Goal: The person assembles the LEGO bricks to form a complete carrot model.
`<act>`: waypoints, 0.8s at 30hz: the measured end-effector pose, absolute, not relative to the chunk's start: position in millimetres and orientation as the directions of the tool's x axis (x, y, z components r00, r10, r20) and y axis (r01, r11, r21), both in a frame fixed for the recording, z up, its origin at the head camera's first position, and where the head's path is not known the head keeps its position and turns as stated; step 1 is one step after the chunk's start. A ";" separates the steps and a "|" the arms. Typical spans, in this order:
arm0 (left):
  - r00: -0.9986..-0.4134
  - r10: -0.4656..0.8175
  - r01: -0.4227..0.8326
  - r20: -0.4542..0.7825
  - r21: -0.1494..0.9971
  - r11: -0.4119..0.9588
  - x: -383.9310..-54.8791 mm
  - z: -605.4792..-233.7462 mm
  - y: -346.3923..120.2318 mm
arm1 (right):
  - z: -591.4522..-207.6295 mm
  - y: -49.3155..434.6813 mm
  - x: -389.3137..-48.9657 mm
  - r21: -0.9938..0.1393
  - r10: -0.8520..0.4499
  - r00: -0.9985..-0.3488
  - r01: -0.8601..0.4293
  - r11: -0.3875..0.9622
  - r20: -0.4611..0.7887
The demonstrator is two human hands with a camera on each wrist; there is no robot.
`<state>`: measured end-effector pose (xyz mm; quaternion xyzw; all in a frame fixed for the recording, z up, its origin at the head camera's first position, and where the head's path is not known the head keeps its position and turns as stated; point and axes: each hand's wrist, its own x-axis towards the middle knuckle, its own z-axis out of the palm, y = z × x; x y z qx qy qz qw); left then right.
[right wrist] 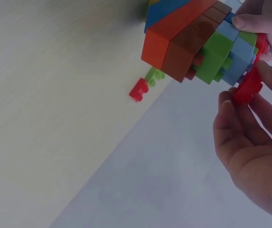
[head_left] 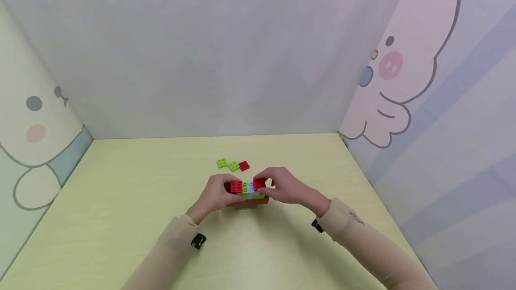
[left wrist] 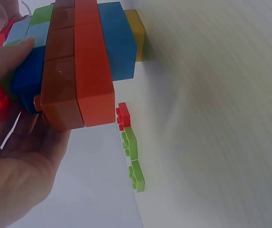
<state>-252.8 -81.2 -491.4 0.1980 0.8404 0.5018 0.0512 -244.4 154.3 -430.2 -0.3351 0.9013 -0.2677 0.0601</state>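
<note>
Pale yellow-green counter [head_left: 121, 200], walled by pastel cartoon panels on three sides. At its centre your left hand [head_left: 215, 196] grips a multicoloured brick stack [head_left: 247, 196]; your right hand [head_left: 282, 187] pinches a red brick [head_left: 259, 183] at its top. Three flat plates [head_left: 233, 164] lie just behind. Bare counter spreads widely left, right and toward you.

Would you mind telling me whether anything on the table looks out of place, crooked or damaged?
Nothing stands out. Both hands, left hand and right hand, hold the brick stack, the right pinching a red brick at its top. Three flat pieces lie neatly in a row behind it on the table.
</note>
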 end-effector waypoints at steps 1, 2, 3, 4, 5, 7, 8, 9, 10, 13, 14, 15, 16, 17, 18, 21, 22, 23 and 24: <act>-0.916 0.384 0.282 0.113 0.863 0.420 -252.8 -491.4 -81.1 | -430.5 154.0 -244.4 -0.519 -0.635 -0.769 -0.572 0.636 0.070; -0.916 0.384 0.282 0.112 0.862 0.421 -252.8 -491.3 -81.1 | -430.8 153.7 -244.4 -0.515 -0.633 -0.771 -0.571 0.640 0.068; -0.917 0.384 0.281 0.111 0.862 0.423 -252.7 -491.2 -81.0 | -431.0 153.7 -244.2 -0.511 -0.631 -0.773 -0.570 0.644 0.066; -0.917 0.385 0.281 0.110 0.861 0.425 -252.5 -491.1 -81.1 | -431.1 153.5 -244.0 -0.510 -0.628 -0.776 -0.566 0.648 0.063; -0.917 0.385 0.280 0.108 0.860 0.426 -252.4 -490.9 -81.1 | -431.2 153.4 -243.8 -0.506 -0.626 -0.778 -0.564 0.652 0.060; -0.917 0.385 0.276 0.103 0.861 0.427 -252.0 -490.5 -81.0 | -431.2 153.4 -243.4 -0.505 -0.622 -0.781 -0.561 0.656 0.058; -0.917 0.385 0.275 0.102 0.862 0.426 -251.9 -490.3 -81.0 | -431.1 153.4 -243.2 -0.505 -0.621 -0.781 -0.560 0.657 0.059; -0.917 0.385 0.274 0.102 0.863 0.425 -251.9 -490.2 -81.0 | -431.0 153.5 -243.2 -0.503 -0.621 -0.782 -0.561 0.657 0.061; -0.917 0.386 0.275 0.102 0.863 0.424 -251.9 -490.2 -81.0 | -431.4 153.5 -243.2 -0.501 -0.620 -0.782 -0.561 0.659 0.062; -0.917 0.385 0.276 0.104 0.863 0.424 -252.3 -490.5 -80.7 | -432.0 153.0 -243.7 -0.491 -0.624 -0.779 -0.569 0.659 0.065; -0.917 0.384 0.276 0.106 0.863 0.422 -252.5 -490.4 -80.7 | -431.9 152.7 -243.9 -0.486 -0.626 -0.777 -0.573 0.660 0.066; -0.917 0.383 0.276 0.106 0.864 0.421 -252.7 -490.3 -80.7 | -431.5 152.4 -244.3 -0.481 -0.628 -0.775 -0.576 0.660 0.066; -0.918 0.383 0.275 0.105 0.865 0.421 -252.8 -490.2 -80.7 | -431.0 151.9 -244.5 -0.476 -0.630 -0.774 -0.579 0.662 0.066; -0.918 0.382 0.272 0.104 0.866 0.420 -252.8 -490.0 -80.7 | -430.6 151.4 -244.9 -0.470 -0.632 -0.772 -0.583 0.663 0.066; -0.919 0.381 0.270 0.102 0.867 0.418 -252.8 -489.8 -80.8 | -430.1 151.0 -245.2 -0.463 -0.635 -0.770 -0.587 0.664 0.065; -0.919 0.381 0.266 0.099 0.868 0.419 -252.3 -489.0 -80.9 | -428.8 150.0 -245.7 -0.448 -0.647 -0.760 -0.600 0.663 0.061; -0.919 0.382 0.267 0.098 0.868 0.419 -252.2 -488.9 -80.9 | -428.5 149.8 -245.8 -0.447 -0.651 -0.757 -0.603 0.660 0.059; -0.919 0.383 0.267 0.098 0.867 0.419 -251.8 -488.6 -80.9 | -428.4 149.7 -245.8 -0.444 -0.656 -0.753 -0.607 0.659 0.057; -0.917 0.385 0.273 0.103 0.866 0.419 -251.6 -488.5 -80.9 | -428.3 149.8 -245.8 -0.442 -0.659 -0.750 -0.610 0.658 0.054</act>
